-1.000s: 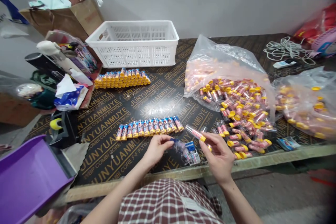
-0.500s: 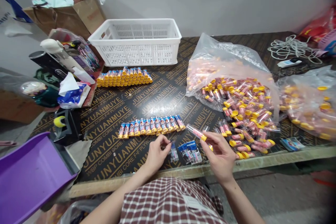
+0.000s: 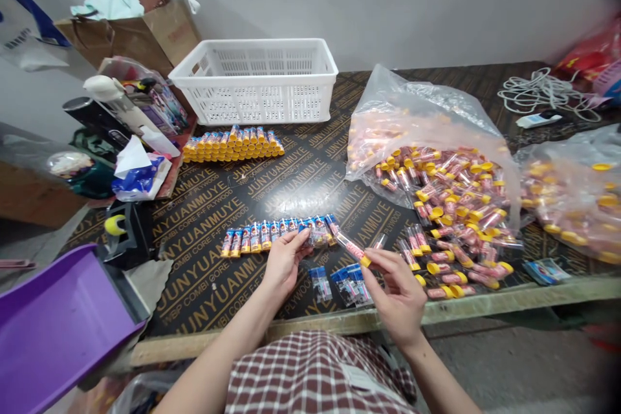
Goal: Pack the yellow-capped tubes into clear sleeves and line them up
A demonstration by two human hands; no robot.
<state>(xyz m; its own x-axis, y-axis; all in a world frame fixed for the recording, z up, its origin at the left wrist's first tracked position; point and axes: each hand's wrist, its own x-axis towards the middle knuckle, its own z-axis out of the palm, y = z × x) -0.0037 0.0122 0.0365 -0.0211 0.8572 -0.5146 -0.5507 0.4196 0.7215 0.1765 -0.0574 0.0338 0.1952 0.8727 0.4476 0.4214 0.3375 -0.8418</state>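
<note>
Between the thumb and fingers of my left hand [image 3: 286, 260] is a small clear packet with a blue top [image 3: 317, 233], held in front of a row of blue-labelled tubes [image 3: 262, 236]. My right hand [image 3: 398, 291] pinches a clear tube with a pink label [image 3: 352, 248] by its yellow-capped end, its other end pointing up and left, near the packet. More flat blue-and-clear packets [image 3: 352, 286] lie on the table between my hands. Right of them is a loose heap of pink-labelled tubes [image 3: 456, 207], spilling from a clear plastic bag [image 3: 383, 94].
A white plastic basket [image 3: 262, 100] stands at the back, with stacked yellow-ended tubes [image 3: 233, 145] before it. At left are a tape dispenser [image 3: 129, 233] and a purple dustpan [image 3: 63, 330]. A second bag of tubes [image 3: 577, 194] and a coiled white cable [image 3: 538, 90] lie at right.
My left hand has lifted a packet from the table edge and moved up toward the row of tubes. My right hand has shifted slightly left with its tube.
</note>
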